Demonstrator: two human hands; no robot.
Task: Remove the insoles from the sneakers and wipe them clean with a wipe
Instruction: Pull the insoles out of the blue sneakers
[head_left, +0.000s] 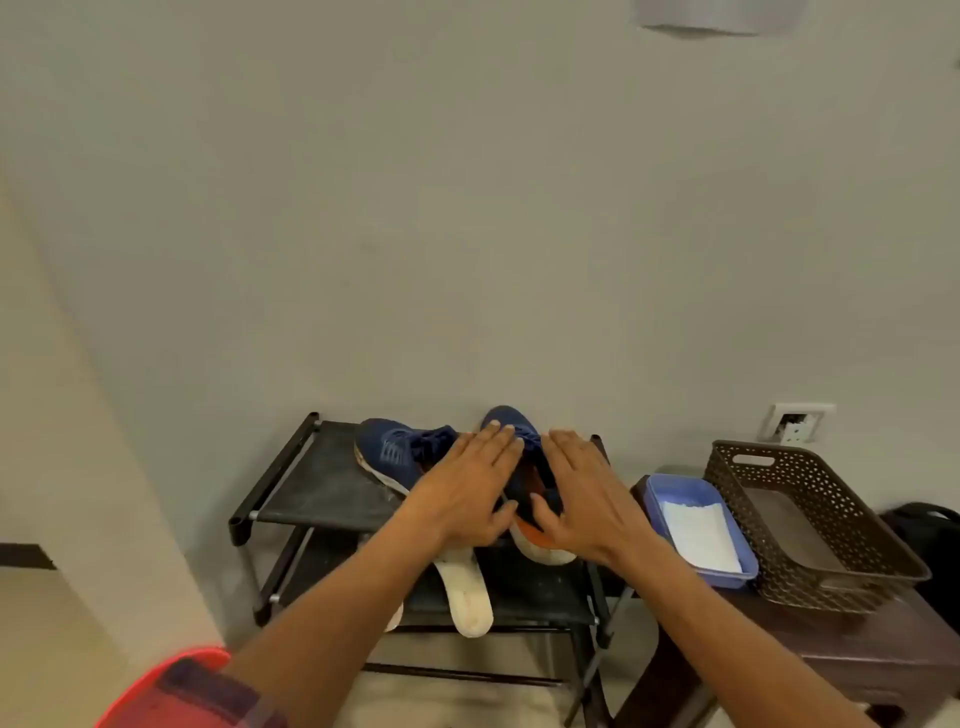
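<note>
Head view: the one view given, looking down over both forearms.
Right sneaker (527, 478): blue, stood on the black shoe rack (322, 488). Its long axis is run from near to far, with the toe pointed at the wall and the orange-and-white heel turned toward the camera.
Left sneaker (389, 454): blue, set just beside it on the rack, with the toe pointed left and away and the pale sole edge turned to the front.
Insoles: a white insole (465, 597) is laid on the rack below the left hand, long axis near to far. A second insole (396, 618) is mostly hidden by the forearm. Which tier carries them cannot be told.
Left hand (462, 493): grip apart, with straight fingers laid flat on the right sneaker's left side.
Right hand (582, 493): grip apart, with straight fingers laid on its right side and the thumb at the heel.
Wipes (698, 530): white and folded, held in a blue tray (655, 493) on the dark brown surface (857, 634).
Basket (737, 488): brown and perforated, stood beside the tray.
Markings: a ribbed patch is seen on the left sneaker, but no lettering can be read.
</note>
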